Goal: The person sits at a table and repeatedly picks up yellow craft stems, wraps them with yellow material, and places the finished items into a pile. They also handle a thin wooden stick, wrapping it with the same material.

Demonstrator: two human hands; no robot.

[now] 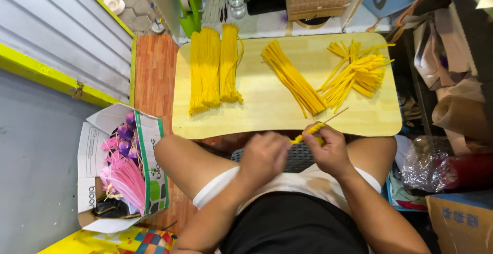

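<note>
Over my lap, my left hand (264,156) and my right hand (327,149) both grip one thin wooden stick wrapped in a yellow pipe cleaner (313,128); the bare stick end points up toward the table. In front of me is a low wooden table (267,105). Two long bundles of yellow pipe cleaners (213,69) lie on its left part. A slanted bundle of yellow pipe cleaners (292,77) lies in the middle. A loose heap of short yellow pieces (357,72) lies on the right.
An open cardboard box (123,167) with pink and purple pipe-cleaner pieces sits on the floor at my left knee. Rolls of paper and plastic bags (452,131) crowd the right side. A green tape dispenser (189,5), bottles and a brown box stand beyond the table.
</note>
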